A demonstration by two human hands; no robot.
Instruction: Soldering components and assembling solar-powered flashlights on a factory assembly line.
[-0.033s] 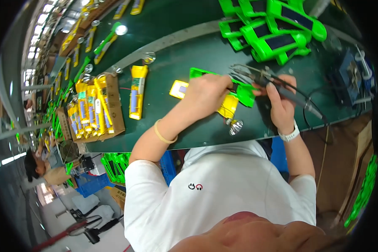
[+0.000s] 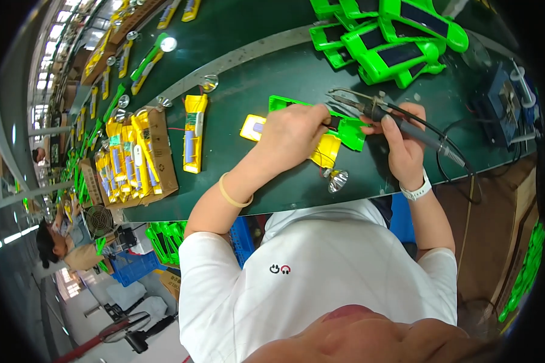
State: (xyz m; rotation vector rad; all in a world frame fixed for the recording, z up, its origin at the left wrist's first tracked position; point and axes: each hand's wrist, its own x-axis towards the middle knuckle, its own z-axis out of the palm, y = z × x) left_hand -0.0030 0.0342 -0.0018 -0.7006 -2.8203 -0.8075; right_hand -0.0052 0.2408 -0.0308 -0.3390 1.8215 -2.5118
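My right hand is closed round the grip of a soldering iron, with its metal tip pointing left over a green plastic housing. My left hand lies across that housing, thumb and fingers pinched together at its inner side; whatever they grip is hidden. Beneath the left hand is a yellow lamp body, partly covered, with a white piece showing at its left end. A shiny reflector bulb is wired to its near end. The iron's tip is just right of the left fingertips.
Green housings with dark panels are piled at the far right. Left stand a carton of yellow lamp bodies and a single yellow body. A blue soldering station sits at the right edge, its cable looping nearby. Another person is far left.
The whole scene sits slightly further left and up in the picture. Both hands keep nearly the same pose, with the soldering iron still in the right.
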